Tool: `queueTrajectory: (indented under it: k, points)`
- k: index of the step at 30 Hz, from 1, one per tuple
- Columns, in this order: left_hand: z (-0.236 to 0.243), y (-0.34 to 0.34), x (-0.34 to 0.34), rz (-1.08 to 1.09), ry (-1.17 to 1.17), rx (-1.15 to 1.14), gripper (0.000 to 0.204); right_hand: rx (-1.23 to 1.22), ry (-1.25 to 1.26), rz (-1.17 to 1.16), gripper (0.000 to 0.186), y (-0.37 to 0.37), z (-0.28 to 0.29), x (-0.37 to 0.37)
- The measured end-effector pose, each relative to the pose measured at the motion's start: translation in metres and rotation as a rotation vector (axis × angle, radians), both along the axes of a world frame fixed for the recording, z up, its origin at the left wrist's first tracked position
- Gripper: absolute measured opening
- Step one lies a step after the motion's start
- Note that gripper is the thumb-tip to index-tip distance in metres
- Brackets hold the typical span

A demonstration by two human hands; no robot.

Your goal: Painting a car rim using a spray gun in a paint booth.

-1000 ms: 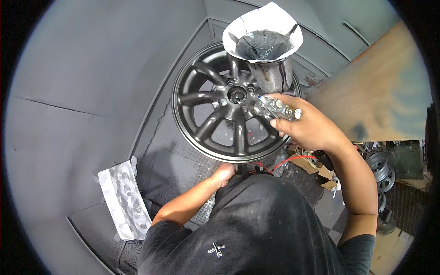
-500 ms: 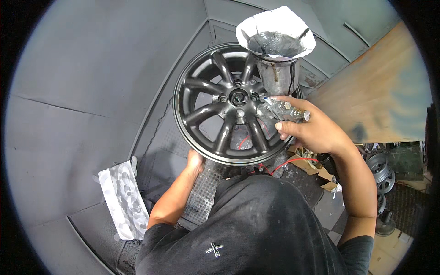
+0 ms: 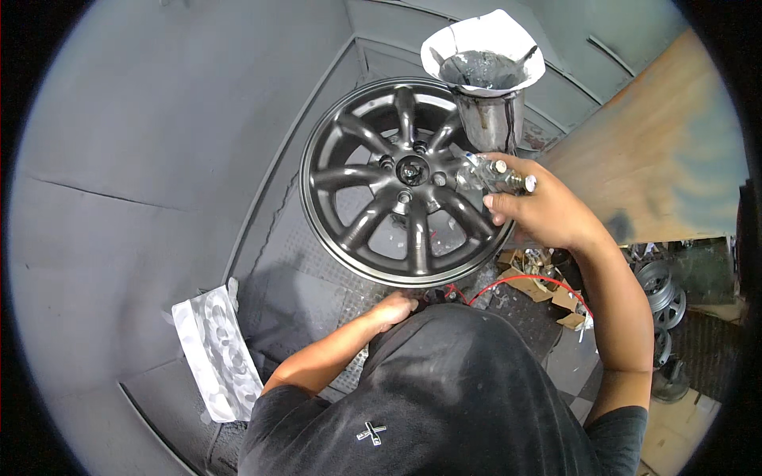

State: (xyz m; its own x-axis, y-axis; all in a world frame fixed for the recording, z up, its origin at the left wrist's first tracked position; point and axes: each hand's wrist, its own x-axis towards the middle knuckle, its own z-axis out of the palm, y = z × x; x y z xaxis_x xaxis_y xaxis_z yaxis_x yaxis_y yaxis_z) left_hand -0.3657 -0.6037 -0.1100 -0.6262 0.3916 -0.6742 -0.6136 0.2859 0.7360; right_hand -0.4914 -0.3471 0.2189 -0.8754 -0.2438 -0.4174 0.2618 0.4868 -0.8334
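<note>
In front of me a dark, glossy alloy wheel [image 3: 417, 246] lies face up and tilted, with thick spokes and a bright outer lip. My right hand [image 3: 548, 202] is wrapped round a metal spray gun [image 3: 486, 176] over the wheel's right side. On the gun stands a silver paint cup [image 3: 490, 123], with a white paper strainer [image 3: 520, 40] flaring from its top, stained dark inside. My left hand [image 3: 393, 309] is closed just below the wheel's near edge, close to my body. Whatever its fingers hold is hidden.
A red hose [image 3: 548, 279] runs behind my right forearm. Grey walls [image 3: 159, 143] enclose the left, where a grey-smeared white sheet [image 3: 216, 353] stands. A paint-stained wooden board [image 3: 635, 166] is at the right, with bare wheels [image 3: 660, 289] and cardboard scraps [image 3: 528, 284] below.
The wheel has turned, so its spokes sit at new angles. My left hand has moved right and nearer, away from the lower-left rim. The spray gun has shifted slightly right.
</note>
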Motion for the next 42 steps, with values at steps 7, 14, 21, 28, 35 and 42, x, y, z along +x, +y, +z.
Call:
queueTrajectory:
  k: [7, 14, 21, 28, 35, 42]
  points:
    - [-0.065, -0.087, -0.027, 0.711, -0.055, 0.019, 0.032, -0.038, 0.101, -0.001, 0.049, -0.003, -0.007, -0.017]
    - [0.019, -0.063, -0.048, 0.690, -0.103, 0.160, 0.020, -0.021, 0.140, 0.088, 0.038, -0.008, 0.001, -0.038]
    - [0.051, -0.001, -0.003, 0.040, -0.122, -0.043, 0.045, -0.031, 0.166, 0.126, 0.040, -0.028, 0.011, -0.039]
    - [0.000, 0.010, 0.016, 0.042, 0.006, 0.116, 0.057, -0.008, 0.224, 0.201, 0.045, -0.049, 0.012, -0.035]
    - [-0.005, -0.002, 0.012, 0.758, -0.320, 0.392, 0.030, -0.079, 0.169, 0.227, 0.031, -0.069, 0.018, -0.016]
    - [-0.009, 0.009, 0.014, 0.865, -0.321, 0.411, 0.029, -0.118, 0.202, 0.301, 0.023, -0.061, 0.015, -0.011]
